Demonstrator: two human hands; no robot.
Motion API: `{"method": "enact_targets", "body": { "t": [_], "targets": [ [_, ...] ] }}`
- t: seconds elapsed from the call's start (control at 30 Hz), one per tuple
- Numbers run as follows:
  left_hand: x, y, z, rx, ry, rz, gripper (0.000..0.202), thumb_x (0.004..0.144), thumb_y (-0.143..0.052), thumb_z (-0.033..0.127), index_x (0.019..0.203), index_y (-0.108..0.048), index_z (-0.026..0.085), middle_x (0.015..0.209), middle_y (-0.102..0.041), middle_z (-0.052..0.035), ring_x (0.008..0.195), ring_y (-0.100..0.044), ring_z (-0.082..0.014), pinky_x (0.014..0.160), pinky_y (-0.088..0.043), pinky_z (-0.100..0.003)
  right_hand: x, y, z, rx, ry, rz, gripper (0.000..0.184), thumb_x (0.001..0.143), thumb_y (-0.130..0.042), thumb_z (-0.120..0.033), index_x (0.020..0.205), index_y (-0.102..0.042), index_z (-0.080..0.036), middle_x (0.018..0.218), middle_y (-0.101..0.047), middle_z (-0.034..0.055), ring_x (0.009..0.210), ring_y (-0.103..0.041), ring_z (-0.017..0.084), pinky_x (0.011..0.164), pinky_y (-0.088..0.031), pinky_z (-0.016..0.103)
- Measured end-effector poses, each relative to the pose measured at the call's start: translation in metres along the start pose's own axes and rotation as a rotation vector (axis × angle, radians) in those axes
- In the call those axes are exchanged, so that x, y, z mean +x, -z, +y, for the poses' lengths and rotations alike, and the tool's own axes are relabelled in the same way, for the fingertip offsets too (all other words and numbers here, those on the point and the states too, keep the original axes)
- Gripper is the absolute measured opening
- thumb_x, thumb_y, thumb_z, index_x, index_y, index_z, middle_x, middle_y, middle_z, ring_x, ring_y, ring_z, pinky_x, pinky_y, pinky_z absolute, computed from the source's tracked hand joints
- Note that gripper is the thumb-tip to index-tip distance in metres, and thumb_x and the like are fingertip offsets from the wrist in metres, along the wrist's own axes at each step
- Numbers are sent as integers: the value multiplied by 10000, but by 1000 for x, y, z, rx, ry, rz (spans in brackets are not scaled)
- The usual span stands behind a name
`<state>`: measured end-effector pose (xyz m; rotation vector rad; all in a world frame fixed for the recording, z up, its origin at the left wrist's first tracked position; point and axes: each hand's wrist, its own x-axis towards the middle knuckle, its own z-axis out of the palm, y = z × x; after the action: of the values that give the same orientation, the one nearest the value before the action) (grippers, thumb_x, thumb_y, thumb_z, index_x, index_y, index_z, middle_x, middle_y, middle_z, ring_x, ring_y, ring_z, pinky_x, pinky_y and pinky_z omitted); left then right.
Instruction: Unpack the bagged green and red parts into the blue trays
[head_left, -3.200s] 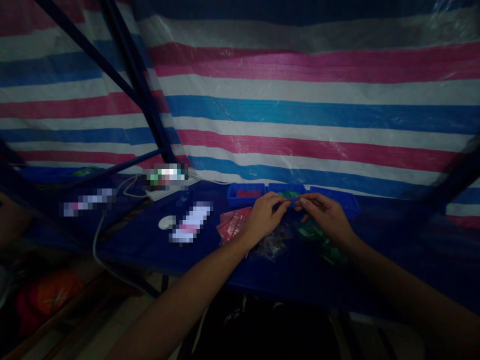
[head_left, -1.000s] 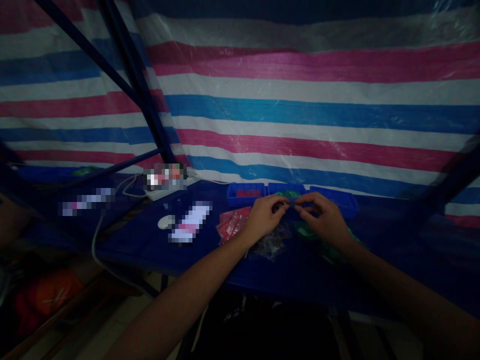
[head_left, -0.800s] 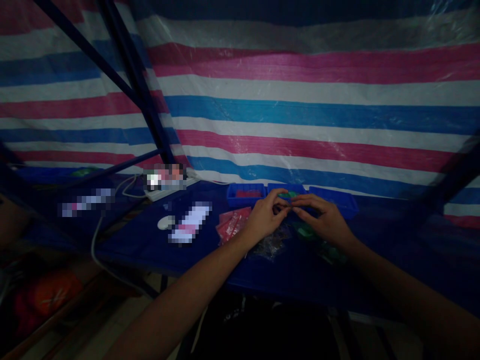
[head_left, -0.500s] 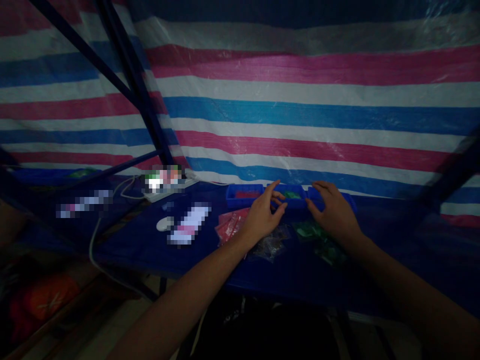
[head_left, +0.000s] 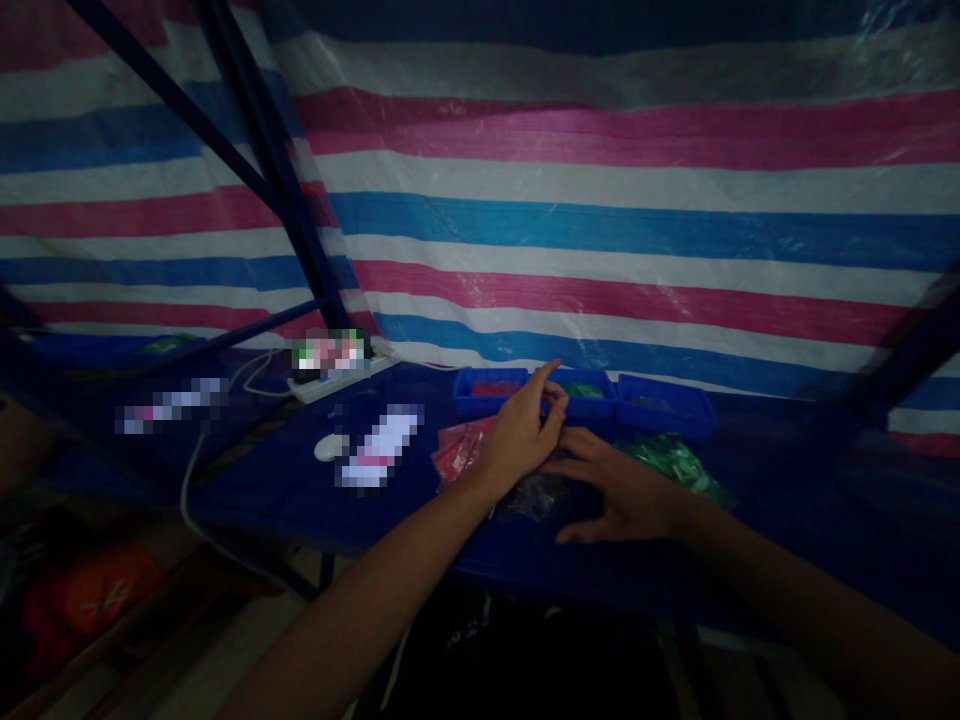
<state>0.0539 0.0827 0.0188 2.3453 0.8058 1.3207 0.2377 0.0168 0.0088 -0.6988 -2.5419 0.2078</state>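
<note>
Head view: state the condition of the hands.

"The right hand (head_left: pixel 626 490) is spread, thumb well apart from the fingers, palm down over the clear packets (head_left: pixel 534 498). No item shows in its grasp; whether the fingertips touch the packets cannot be told. The left hand (head_left: pixel 527 428) has its index finger extended and the others curled towards the thumb. Whether it pinches anything small cannot be told."

And the items?

"The clear packets lie on the blue table (head_left: pixel 795 460), partly hidden by both hands. Red packets (head_left: pixel 459 452) lie at the left wrist, green packets (head_left: pixel 679 462) beyond the right wrist. Behind stand three trays in a row: the left tray (head_left: pixel 487 408) with red contents, the middle tray (head_left: pixel 594 408) with green, the right tray (head_left: pixel 670 422) with contents too dark to identify."

Risks noted?

"Three. First, thin, glossy film: the packets overlap, so a finger could lift two together or slide one off the heap. Second, crowding: the right fingertips sit close by the left thumb, and a knock could dislodge any small piece the left hand may hold. Third, poor light: the clear film barely stands out from the table, so a packet could be misjudged or overlooked."

Any further hazard?

"The wrists. The red and green packets are near enough to them that a sweeping forearm could scatter or mix the piles."
</note>
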Motion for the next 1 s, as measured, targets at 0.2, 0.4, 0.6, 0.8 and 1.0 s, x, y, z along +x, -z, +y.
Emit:
{"method": "enact_targets", "body": {
  "t": [0.2,0.4,0.6,0.8,1.0],
  "targets": [
    [0,1,2,1,4,0,537,996,-490,209,1510,-334,207,1122,-665,-73,991,-642,-180,902,-526,-348,7,-18,-3,-3,43,-33,381,923,-673,-352,1299,-659,-291,1365,-623,72,1303,-498,283,1111,-416,506],
    [0,-2,-1,13,-2,10,524,984,-503,184,1488,-360,199,1106,-669,-71,986,-642,-179,908,-523,-354,4,-19,8,39,-41,19,210,929,-643,-199,1124,-712,-235,1149,-706,73,1114,-604,228,1013,-493,427],
    [1,-1,0,24,9,-1,518,987,-501,187,1486,-364,209,1114,-665,-68,982,-641,-176,882,-528,-341,3,-19,14,56,-73,48,273,914,-589,-93,1119,-690,-243,1087,-705,71,1101,-615,234,986,-512,428],
    [2,1,1,27,11,0,468,1014,-462,228,1476,-387,203,1142,-663,-78,1036,-640,-191,962,-502,-368,1,-19,22,132,-139,129,256,925,-581,-105,1108,-690,-247,1160,-669,73,1084,-643,206,980,-526,389],
    [2,1,0,29,-4,8,421,1044,-385,232,1462,-412,188,1113,-682,-86,1050,-644,-197,994,-494,-389,2,-15,27,219,-270,290,154,922,-619,-183,1027,-717,-237,1065,-709,61,1014,-671,220,955,-539,414]
  ]
}}
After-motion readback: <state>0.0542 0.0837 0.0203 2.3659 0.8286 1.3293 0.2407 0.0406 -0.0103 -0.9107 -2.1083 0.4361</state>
